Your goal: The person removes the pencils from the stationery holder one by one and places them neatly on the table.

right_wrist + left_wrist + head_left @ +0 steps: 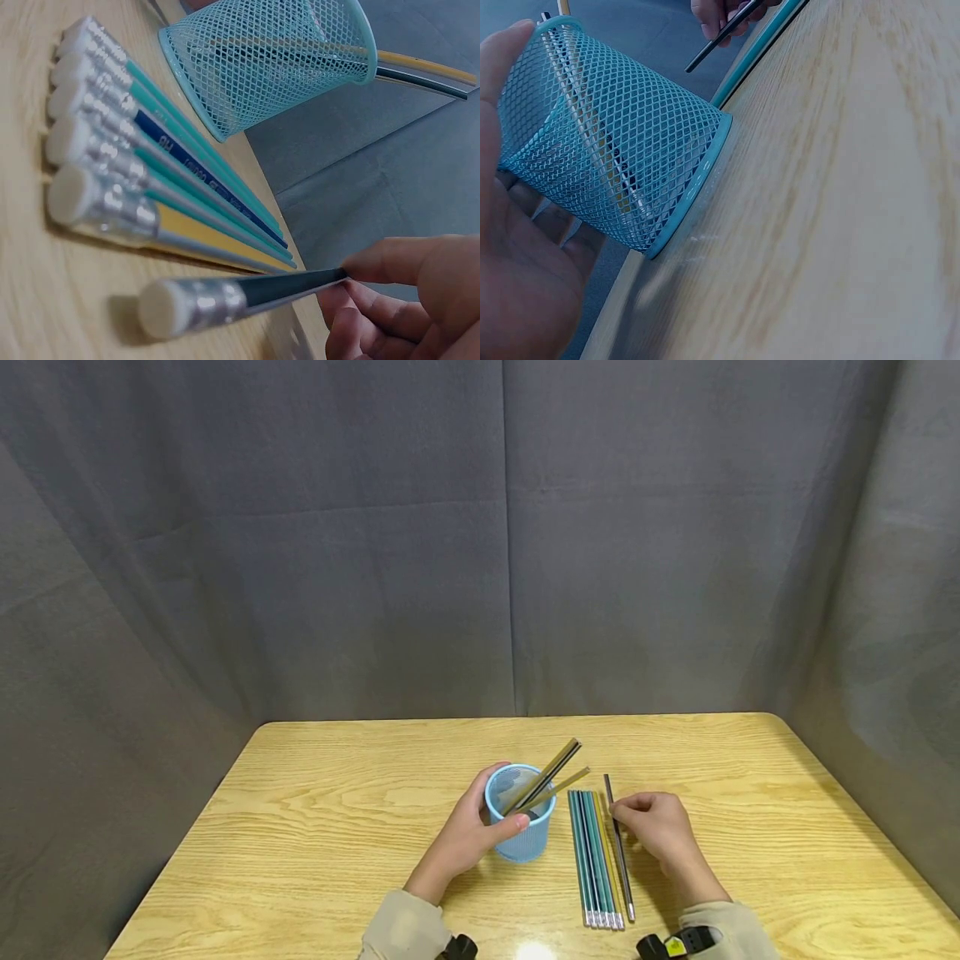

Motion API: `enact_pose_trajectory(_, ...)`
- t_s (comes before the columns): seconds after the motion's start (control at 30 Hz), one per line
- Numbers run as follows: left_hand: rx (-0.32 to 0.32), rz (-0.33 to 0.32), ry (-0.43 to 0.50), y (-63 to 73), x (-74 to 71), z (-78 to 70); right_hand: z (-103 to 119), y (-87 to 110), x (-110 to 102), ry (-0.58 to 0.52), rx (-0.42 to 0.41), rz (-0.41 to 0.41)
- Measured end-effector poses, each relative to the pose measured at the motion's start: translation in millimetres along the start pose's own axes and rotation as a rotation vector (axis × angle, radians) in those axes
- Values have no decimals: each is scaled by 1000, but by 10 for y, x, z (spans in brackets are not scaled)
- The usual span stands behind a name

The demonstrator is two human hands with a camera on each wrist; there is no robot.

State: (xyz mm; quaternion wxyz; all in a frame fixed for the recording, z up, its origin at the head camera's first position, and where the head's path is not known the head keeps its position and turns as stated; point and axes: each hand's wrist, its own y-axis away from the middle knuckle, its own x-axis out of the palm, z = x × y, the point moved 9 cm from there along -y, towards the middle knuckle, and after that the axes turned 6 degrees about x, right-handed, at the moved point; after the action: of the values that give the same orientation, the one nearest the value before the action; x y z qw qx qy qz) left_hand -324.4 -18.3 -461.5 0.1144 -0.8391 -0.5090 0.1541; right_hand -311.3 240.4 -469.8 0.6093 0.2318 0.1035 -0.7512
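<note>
My left hand (471, 835) grips a light blue mesh pencil cup (522, 842), thumb over the near rim and fingers around its far left side. Several pencils (551, 777), gold and black, lean to the right inside the cup. My right hand (663, 827) pinches a black pencil (620, 860) between thumb and fingertips. Its white eraser (163, 309) points toward me, close over the table. Just left of it lies a row of pencils (590, 860), green, dark blue and yellow, side by side with their eraser ends lined up at the near end.
The wooden table (360, 777) has rounded far corners. Grey cloth (390, 568) hangs behind it and along both sides. Near the front edge, dark wrist devices (678, 942) show at both cream sleeves (408, 927).
</note>
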Motion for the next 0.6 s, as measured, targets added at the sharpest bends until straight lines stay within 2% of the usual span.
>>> enact_pose_trajectory(0.4, -8, -7, -1, -2, -3, 11, -29, -16, 52, 32, -10, 16)
enact_pose_trajectory(0.6, -6, -5, -1, -3, -2, 7, -20, -5, 66, 82, -20, 19)
